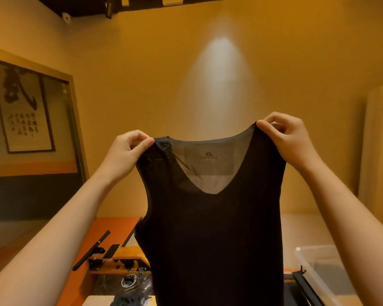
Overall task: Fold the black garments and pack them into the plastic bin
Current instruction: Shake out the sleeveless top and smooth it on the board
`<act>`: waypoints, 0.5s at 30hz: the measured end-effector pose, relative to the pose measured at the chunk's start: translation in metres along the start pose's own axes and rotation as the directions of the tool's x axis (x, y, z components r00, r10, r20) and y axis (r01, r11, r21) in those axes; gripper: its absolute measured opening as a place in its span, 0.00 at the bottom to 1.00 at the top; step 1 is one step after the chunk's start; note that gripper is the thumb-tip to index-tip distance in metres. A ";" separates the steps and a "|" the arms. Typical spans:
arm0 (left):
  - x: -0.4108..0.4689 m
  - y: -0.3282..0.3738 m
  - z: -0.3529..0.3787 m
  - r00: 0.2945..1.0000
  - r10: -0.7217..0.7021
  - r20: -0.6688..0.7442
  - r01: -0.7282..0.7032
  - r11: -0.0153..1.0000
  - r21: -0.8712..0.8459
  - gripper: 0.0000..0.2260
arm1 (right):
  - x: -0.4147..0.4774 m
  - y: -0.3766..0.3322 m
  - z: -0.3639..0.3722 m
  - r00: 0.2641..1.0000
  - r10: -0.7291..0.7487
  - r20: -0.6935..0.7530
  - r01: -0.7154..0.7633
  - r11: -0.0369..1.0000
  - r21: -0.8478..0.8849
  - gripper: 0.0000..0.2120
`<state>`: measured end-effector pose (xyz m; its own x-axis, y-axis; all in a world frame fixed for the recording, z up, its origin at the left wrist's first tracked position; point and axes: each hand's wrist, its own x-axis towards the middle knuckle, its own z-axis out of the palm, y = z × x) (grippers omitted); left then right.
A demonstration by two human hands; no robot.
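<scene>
A thin black sleeveless V-neck top (212, 235) hangs upright in front of me, its XL label showing inside the neck. My left hand (128, 151) pinches its left shoulder strap and my right hand (285, 133) pinches the right strap, a little higher. The hem runs out of the bottom of the view. A clear plastic bin (314, 268) stands low at the right, partly behind my right forearm. More black fabric (128, 299) lies bunched at the bottom, left of the hanging top.
An orange-topped table (111, 228) lies below left with a black rod (91, 250) and a wooden stand (124, 255) on it. A framed calligraphy sheet (22, 111) hangs on the left wall. A white floor air conditioner (380, 151) stands at the right.
</scene>
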<state>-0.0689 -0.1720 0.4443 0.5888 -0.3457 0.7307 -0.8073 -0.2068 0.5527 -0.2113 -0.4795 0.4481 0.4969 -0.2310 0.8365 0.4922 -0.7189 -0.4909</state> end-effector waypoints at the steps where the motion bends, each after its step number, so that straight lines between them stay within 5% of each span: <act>1: -0.007 0.003 -0.006 1.000 0.002 0.016 -0.002 1.000 -0.025 0.08 | -0.007 -0.008 -0.002 1.000 -0.006 -0.002 0.006 1.000 -0.002 0.10; 15: -0.031 0.017 -0.025 0.998 0.023 0.056 -0.011 0.980 -0.198 0.08 | -0.043 -0.074 -0.022 0.990 -0.143 -0.004 0.140 0.973 -0.182 0.13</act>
<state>-0.0997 -0.1415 0.4412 0.5672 -0.4010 0.7193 -0.7898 -0.0173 0.6131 -0.2851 -0.4306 0.4538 0.4185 -0.1281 0.8991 0.4189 -0.8512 -0.3163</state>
